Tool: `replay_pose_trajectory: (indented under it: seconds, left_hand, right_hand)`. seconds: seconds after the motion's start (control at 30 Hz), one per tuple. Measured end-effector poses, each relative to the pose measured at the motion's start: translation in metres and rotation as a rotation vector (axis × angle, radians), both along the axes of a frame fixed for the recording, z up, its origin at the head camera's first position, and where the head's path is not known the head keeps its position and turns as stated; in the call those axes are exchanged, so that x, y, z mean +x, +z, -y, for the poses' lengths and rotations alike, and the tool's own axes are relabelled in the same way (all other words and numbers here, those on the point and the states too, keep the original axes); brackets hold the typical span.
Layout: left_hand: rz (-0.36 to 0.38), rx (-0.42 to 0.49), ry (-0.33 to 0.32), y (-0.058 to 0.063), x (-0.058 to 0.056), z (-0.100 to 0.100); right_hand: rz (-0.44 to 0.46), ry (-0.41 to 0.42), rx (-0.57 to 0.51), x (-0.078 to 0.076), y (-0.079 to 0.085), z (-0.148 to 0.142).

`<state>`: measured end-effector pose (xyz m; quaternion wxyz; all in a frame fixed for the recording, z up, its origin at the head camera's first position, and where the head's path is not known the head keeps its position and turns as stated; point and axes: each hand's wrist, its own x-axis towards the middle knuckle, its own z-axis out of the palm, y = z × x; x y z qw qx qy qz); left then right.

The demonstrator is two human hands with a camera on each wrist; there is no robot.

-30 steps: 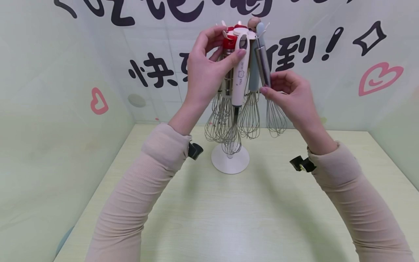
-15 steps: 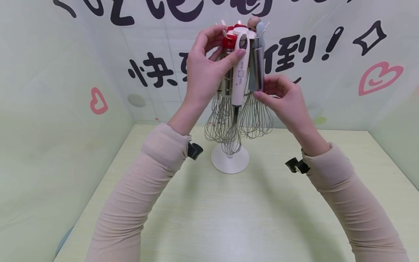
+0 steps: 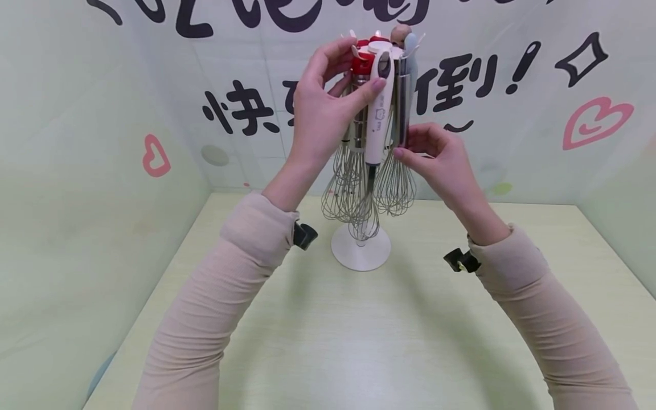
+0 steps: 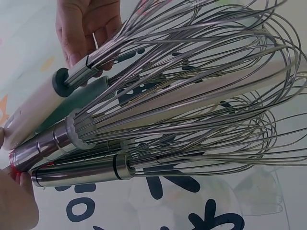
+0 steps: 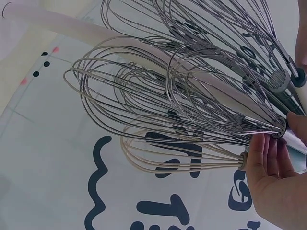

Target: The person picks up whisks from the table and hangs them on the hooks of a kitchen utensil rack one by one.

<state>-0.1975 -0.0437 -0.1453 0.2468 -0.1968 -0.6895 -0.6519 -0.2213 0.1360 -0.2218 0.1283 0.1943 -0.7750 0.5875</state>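
Note:
Several whisks hang around the top of a white stand (image 3: 361, 253). My left hand (image 3: 325, 102) grips the top of the cluster, its thumb on a white-handled whisk (image 3: 378, 125) and its fingers beside a red-topped steel whisk (image 3: 363, 65). On the right, my right hand (image 3: 438, 156) pinches the lower end of a steel-handled whisk (image 3: 402, 105), which hangs nearly upright against the others. In the right wrist view, the fingertips (image 5: 259, 146) lie where handle and wires meet. Whether its upper end is on a hook is hard to tell.
A pale blue handle top (image 3: 411, 44) and a round wooden handle end (image 3: 401, 33) show behind the steel handle. Below lies a light wood table (image 3: 328, 336). A printed backdrop (image 3: 517, 165) hangs close behind the stand.
The right hand has moved left and slightly down, swinging the steel-handled whisk from a tilt to nearly upright, close in against the other whisks. The left hand has stayed in place.

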Motion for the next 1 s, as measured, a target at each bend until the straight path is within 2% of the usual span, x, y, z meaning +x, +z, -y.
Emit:
replay_pose_trajectory:
  seconds: [0.43, 0.8, 1.0]
  left_hand:
    - [-0.006, -0.049, 0.036, -0.003, -0.002, 0.001]
    - [-0.028, -0.03, 0.03, -0.012, -0.012, 0.003]
    - [-0.024, -0.01, 0.055, -0.013, -0.011, 0.007]
  right_hand:
    - [0.007, 0.007, 0.011, -0.003, -0.004, 0.0]
    - [-0.004, 0.004, 0.017, -0.002, -0.005, -0.004]
    - [-0.011, -0.008, -0.005, -0.001, -0.004, -0.01]
